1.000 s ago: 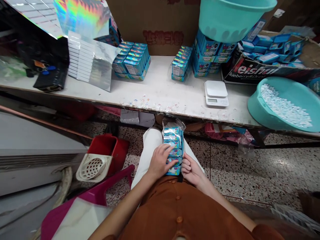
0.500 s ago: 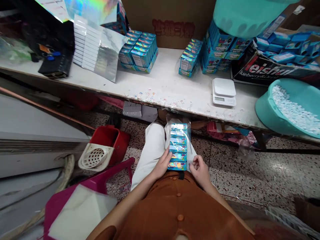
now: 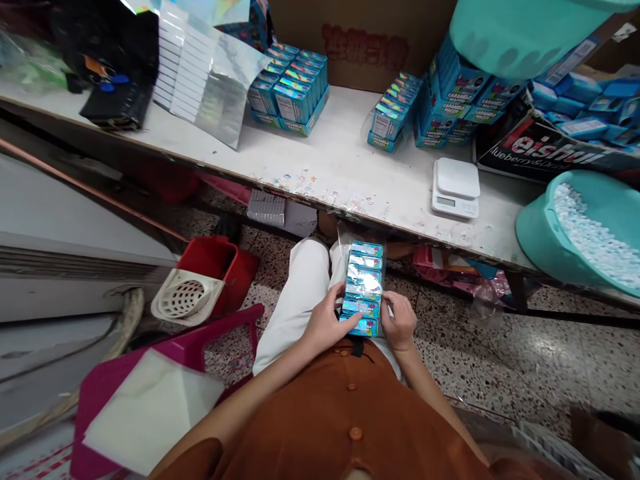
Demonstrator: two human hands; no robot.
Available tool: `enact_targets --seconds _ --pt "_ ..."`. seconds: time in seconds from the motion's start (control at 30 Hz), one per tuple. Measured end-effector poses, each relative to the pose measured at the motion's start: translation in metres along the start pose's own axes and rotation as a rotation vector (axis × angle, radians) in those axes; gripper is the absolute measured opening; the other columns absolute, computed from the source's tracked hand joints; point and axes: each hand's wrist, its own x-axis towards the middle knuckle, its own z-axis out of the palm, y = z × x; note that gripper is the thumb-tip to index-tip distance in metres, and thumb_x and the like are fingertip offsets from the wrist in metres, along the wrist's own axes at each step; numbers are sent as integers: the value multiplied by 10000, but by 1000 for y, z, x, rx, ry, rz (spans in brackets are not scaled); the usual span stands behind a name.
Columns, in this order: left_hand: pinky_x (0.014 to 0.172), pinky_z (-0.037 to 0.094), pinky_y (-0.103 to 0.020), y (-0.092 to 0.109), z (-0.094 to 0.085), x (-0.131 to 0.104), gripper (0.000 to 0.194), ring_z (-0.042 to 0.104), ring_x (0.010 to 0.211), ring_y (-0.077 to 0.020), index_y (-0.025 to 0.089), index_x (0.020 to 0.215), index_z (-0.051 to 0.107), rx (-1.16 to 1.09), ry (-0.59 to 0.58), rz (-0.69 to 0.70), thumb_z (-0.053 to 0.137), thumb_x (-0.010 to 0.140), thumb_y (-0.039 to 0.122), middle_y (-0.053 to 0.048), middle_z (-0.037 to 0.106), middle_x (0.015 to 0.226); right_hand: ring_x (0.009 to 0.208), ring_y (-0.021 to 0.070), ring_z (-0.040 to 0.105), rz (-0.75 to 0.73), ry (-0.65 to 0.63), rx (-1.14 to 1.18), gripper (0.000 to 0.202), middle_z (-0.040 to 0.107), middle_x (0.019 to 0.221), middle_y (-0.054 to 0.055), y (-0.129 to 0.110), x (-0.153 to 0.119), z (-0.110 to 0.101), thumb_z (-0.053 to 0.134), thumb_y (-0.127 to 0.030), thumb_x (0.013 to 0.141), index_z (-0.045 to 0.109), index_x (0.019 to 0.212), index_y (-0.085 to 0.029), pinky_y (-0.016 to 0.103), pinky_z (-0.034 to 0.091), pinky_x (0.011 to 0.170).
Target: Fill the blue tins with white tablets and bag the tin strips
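A row of several small blue boxes (image 3: 364, 283) lies on my lap, with clear plastic film around its far part. My left hand (image 3: 329, 320) grips the near left side of the row, its thumb over the nearest boxes. At the right edge of the row is my right hand (image 3: 399, 319), its fingers curled against the boxes and the plastic; the fingertips are partly hidden.
On the white table (image 3: 345, 167) stand filled blue display boxes (image 3: 290, 93), a white scale (image 3: 456, 188), and a teal basin (image 3: 550, 230) of small white pieces. A red bucket (image 3: 240, 277) and a magenta stool (image 3: 100, 387) are at the left.
My left thumb has moved across onto the nearest boxes. My right hand has come up and closer against the row's right side. The view has shifted slightly.
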Motion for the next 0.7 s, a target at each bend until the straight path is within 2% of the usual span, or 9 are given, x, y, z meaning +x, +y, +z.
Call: enact_targets --seconds 0.13,0.27,0.4,0.57,0.7 --pt "945 491 -361 4 1 -3 730 599 1102 -226 227 1335 355 115 22 3 693 709 391 -92 579 1261 812 186 640 -15 13 69 168 706 898 67 -7 9 -10 578 -223 850 660 997 -230 337 481 778" --pt "918 491 -380 6 5 -1 773 594 1106 -254 243 1370 290 274 68 12 670 725 436 -98 569 1263 758 199 629 21 -106 123 120 711 841 61 -14 19 -14 611 -296 838 688 922 -255 354 462 737" --pt "861 497 -386 8 8 4 755 609 1055 -282 191 1362 289 499 119 68 642 740 432 -146 541 1272 718 186 608 5 -215 127 130 695 773 59 -23 25 -12 588 -343 849 681 854 -253 339 425 706" --pt "645 490 -304 4 3 7 413 667 755 -226 158 1225 387 692 127 64 464 875 363 -95 670 943 600 156 530 -101 -154 40 164 600 595 28 -29 30 -11 605 -304 834 629 683 -242 305 342 609" --pt "561 428 -260 -1 -5 5 142 635 674 -186 172 967 479 836 100 136 385 914 265 -50 642 789 561 140 468 -170 -113 -67 228 531 548 10 -27 30 -9 586 -272 839 551 619 -224 299 284 571"
